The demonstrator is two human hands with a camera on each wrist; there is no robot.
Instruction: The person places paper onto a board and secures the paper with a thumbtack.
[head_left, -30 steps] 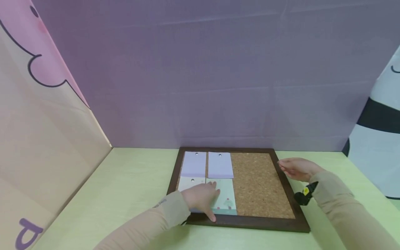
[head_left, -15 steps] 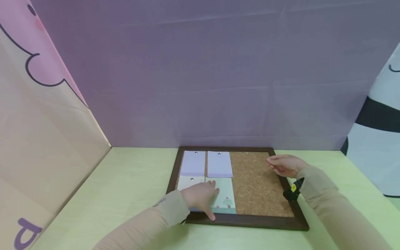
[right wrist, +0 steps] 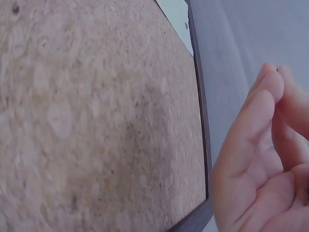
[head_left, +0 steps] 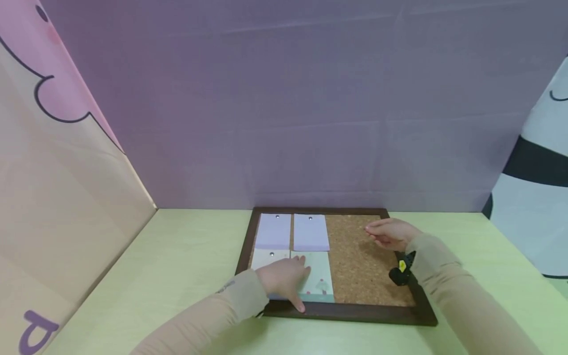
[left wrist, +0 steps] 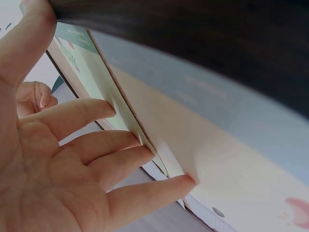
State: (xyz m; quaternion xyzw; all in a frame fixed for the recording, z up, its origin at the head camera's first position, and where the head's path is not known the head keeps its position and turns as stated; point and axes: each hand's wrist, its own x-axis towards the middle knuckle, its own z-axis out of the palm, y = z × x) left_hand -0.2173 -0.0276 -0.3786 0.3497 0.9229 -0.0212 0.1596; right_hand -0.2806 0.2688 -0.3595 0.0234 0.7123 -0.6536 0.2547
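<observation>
Four notepads lay on the left half of the cork board (head_left: 359, 261): two lilac pads (head_left: 273, 231) side by side in the far row and two pale green pads (head_left: 320, 281) in the near row. Three small metal pins (head_left: 277, 216) could be counted, one near the top of each lilac pad and one on the near left pad. The near right green pad carried a small printed picture with a teal strip along its lower edge; the print was too small to read. One purple letter-like mark (head_left: 37, 331) showed on the peach panel at left, cut off by the frame.

The board, in a dark brown frame (head_left: 355, 314), rested flat on the light green surface (head_left: 186, 256). The left hand (head_left: 284, 278) lay on the near row of pads, its fingers (left wrist: 96, 112) straight and slightly spread, the fingertips pressing the paper and the thumb resting on the frame. The right hand (head_left: 390, 232) hovered over the bare cork by the far right corner, fingers (right wrist: 256, 116) held loosely together and gently bent, holding nothing visible.
</observation>
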